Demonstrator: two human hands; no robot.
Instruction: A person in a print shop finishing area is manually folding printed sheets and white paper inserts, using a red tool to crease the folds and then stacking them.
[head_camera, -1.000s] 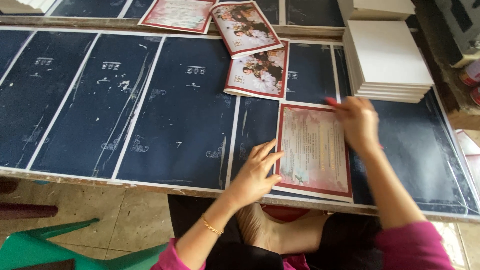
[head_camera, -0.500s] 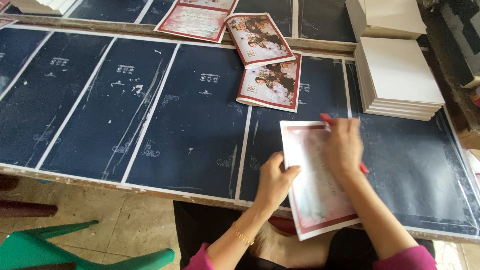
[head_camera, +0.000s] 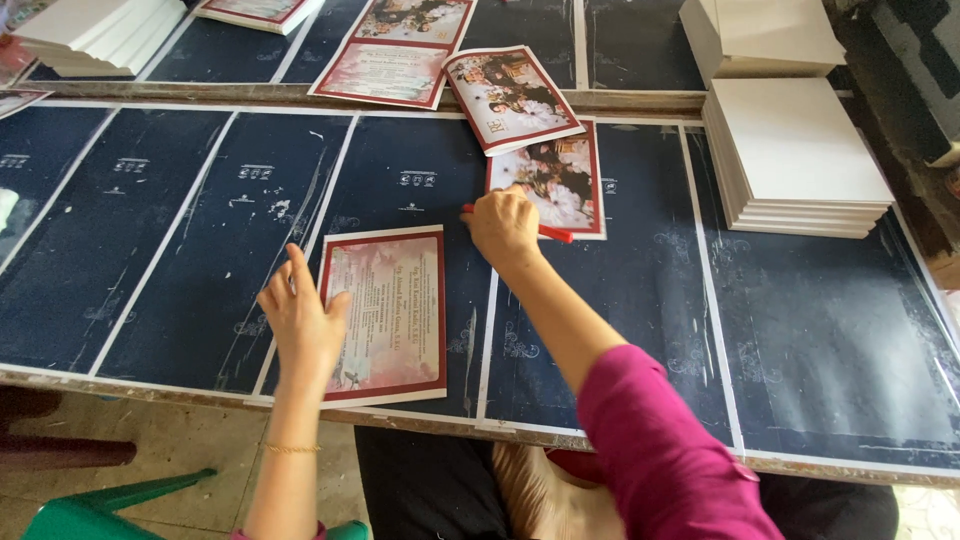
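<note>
The card (head_camera: 390, 312) lies flat on the counter (head_camera: 180, 230), at the near edge. The left hand (head_camera: 300, 318) rests released on its 9 o'clock edge. At 1 o'clock from the card, the right hand (head_camera: 503, 225) is clenched around a red pen (head_camera: 553, 233). The card is rectangular glossy paper, pink with a red border.

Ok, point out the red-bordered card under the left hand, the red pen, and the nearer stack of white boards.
red-bordered card (head_camera: 390, 315), head view, its printed middle.
red pen (head_camera: 553, 234), head view, the end past the right hand.
white board stack (head_camera: 795, 150), head view, its top sheet.
</note>
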